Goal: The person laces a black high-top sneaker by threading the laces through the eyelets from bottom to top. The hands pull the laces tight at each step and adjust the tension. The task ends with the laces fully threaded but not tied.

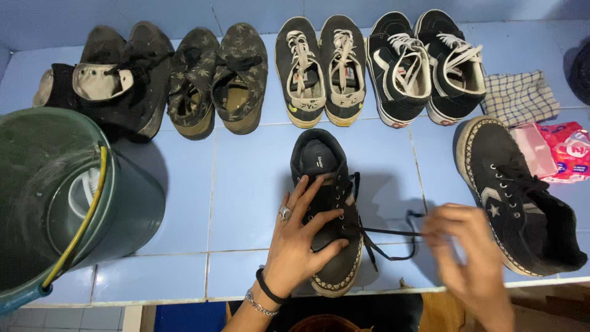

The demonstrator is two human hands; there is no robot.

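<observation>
One black shoe (326,209) lies near me on the blue tiled counter (184,184); my left hand (301,237) presses it, fingers spread, while my blurred right hand (470,258) pinches its black lace (387,232) rightward.

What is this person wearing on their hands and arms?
The left hand has a silver ring on one finger, with a black band and a silver chain bracelet at the wrist. The right hand is blurred; nothing worn is discernible. No sleeves show.

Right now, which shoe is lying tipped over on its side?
The black high-top shoe at the right edge, with a star on its side. It lies tipped over, sole edge showing; the shoe under the left hand sits upright.
</observation>
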